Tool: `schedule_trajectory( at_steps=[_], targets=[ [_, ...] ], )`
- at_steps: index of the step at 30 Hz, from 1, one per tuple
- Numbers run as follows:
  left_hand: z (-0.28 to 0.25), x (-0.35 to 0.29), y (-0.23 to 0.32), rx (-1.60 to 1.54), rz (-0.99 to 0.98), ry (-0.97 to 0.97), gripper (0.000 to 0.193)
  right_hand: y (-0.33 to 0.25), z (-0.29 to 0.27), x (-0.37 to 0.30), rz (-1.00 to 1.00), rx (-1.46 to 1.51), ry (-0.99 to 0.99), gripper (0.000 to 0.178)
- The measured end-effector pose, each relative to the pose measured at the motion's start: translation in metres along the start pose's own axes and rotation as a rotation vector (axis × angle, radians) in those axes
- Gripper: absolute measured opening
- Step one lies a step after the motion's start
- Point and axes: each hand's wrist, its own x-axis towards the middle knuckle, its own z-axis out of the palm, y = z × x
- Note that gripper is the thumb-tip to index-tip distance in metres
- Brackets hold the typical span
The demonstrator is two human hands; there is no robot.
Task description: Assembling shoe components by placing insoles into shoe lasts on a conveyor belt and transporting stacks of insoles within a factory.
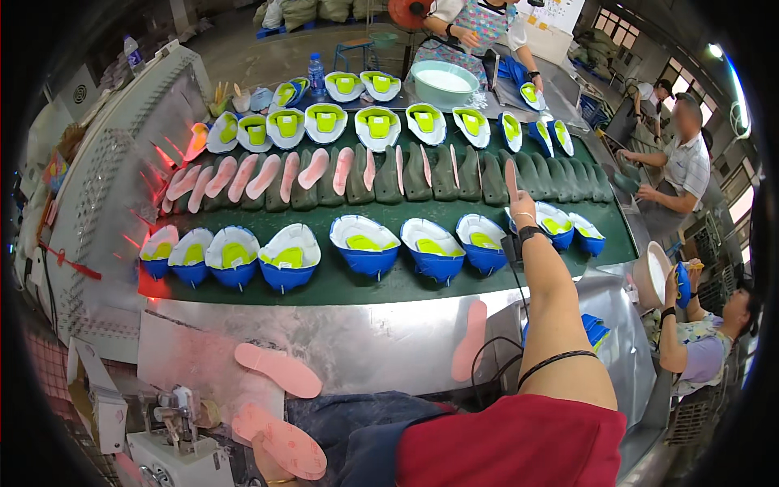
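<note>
My right hand (pixel 523 209) reaches far forward over the green conveyor belt. Pinched in its fingers is a pink insole (pixel 511 177), held upright against one of the dark green shoe lasts (pixel 470 180). Low at the left, close to my body, my left hand (pixel 272 467) grips another pink insole (pixel 284 442), which hides most of its fingers. Pink insoles (pixel 314 168) lie on several lasts in the left part of the row. Blue and white shoe uppers with lime-green linings (pixel 363 247) line the near side of the belt, and similar uppers (pixel 377 128) the far side.
Loose insoles (pixel 280 369) rest on the metal table (pixel 389 325) before me. A small machine (pixel 178 430) stands at lower left, beside a perforated metal housing (pixel 105 203). Across the belt a co-worker (pixel 479 32) works near a white basin (pixel 445 81). Other people sit at right, one holding an upper (pixel 682 284).
</note>
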Motion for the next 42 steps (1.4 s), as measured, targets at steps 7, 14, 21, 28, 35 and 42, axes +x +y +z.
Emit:
schedule_trajectory(
  at_steps=[7,14,21,28,35,42],
  targets=[
    [0.026,-0.001,-0.005,-0.019,-0.07,0.047,0.038,-0.011,0.028,0.007,-0.128,0.064,0.136,0.044],
    [0.037,-0.001,-0.009,-0.02,-0.093,-0.005,0.036,-0.192,0.082,-0.22,-0.409,1.032,-0.685,0.021],
    [0.021,-0.025,0.0,0.264,0.169,0.214,0.03,-0.247,0.028,-0.56,-1.088,0.83,-1.473,0.034],
    [-0.042,-0.045,-0.032,-0.197,0.16,0.138,0.063,-0.312,0.01,-0.617,-0.599,0.584,-1.79,0.036],
    [-0.013,-0.091,-0.019,-0.042,0.128,0.274,0.057,-0.389,0.097,-0.691,-0.871,0.673,-1.332,0.045],
    [-0.01,-0.095,-0.013,-0.152,0.114,0.242,0.06,-0.428,0.07,-0.665,-0.495,0.517,-1.709,0.042]
  ],
)
